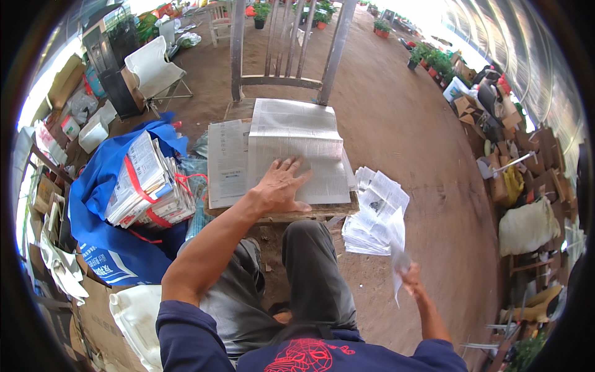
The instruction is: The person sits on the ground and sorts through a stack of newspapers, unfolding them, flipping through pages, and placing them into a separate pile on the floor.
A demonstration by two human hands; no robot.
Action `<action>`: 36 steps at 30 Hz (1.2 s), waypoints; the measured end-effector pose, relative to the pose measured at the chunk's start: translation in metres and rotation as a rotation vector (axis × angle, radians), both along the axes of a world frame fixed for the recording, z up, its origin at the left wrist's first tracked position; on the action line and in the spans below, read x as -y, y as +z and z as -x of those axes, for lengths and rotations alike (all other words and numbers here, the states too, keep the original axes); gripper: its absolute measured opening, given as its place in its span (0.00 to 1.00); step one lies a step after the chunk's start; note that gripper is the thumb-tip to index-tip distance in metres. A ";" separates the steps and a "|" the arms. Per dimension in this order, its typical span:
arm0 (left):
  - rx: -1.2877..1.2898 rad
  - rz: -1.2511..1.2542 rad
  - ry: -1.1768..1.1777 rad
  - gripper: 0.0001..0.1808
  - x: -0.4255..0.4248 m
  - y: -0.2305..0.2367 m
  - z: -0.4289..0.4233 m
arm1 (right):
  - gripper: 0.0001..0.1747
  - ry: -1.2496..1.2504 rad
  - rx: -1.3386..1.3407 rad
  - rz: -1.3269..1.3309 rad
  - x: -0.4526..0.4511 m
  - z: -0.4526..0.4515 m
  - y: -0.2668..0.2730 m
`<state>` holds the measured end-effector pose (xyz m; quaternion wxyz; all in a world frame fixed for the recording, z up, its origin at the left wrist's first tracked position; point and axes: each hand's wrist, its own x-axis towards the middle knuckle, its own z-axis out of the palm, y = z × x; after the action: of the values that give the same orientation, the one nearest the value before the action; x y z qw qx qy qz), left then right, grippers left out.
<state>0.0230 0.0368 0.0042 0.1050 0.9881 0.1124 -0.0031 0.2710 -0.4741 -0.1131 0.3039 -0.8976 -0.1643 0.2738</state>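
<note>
Spread fingers of my left hand (284,183) press flat on an open newspaper (297,121) that lies on the seat of a wooden chair (281,215). Under its left side another newspaper page (226,162) shows. Out to the right, my right hand (411,279) grips a newspaper sheet (398,251), which hangs down, thin and partly blurred. Just beyond that sheet, a loose pile of newspaper pieces (379,200) rests on the dirt floor beside the chair. Whether the held sheet touches the pile I cannot tell.
Left of the chair, a newspaper bundle (148,181) tied with red ribbon sits in a blue bag (93,200). A white plastic jug (139,321) stands near my left leg. Behind are a folding stool (155,69) and potted plants (434,60). Cardboard boxes (469,109) line the right wall.
</note>
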 end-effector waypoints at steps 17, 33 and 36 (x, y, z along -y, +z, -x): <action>0.548 1.434 0.629 0.36 -0.053 0.016 0.014 | 0.17 0.737 0.368 -0.611 -0.394 0.083 0.161; 0.638 0.631 0.708 0.30 -0.086 -0.020 0.009 | 0.26 1.094 0.757 -0.547 -0.390 0.172 0.111; 0.653 0.634 0.741 0.29 -0.088 -0.022 0.007 | 0.27 0.975 0.697 -0.695 -0.361 0.173 0.108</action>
<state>0.0165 0.1247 -0.0178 0.4185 0.7532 0.4056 0.3051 0.0975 -0.1133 -0.0052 0.3457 -0.6075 -0.7151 0.0062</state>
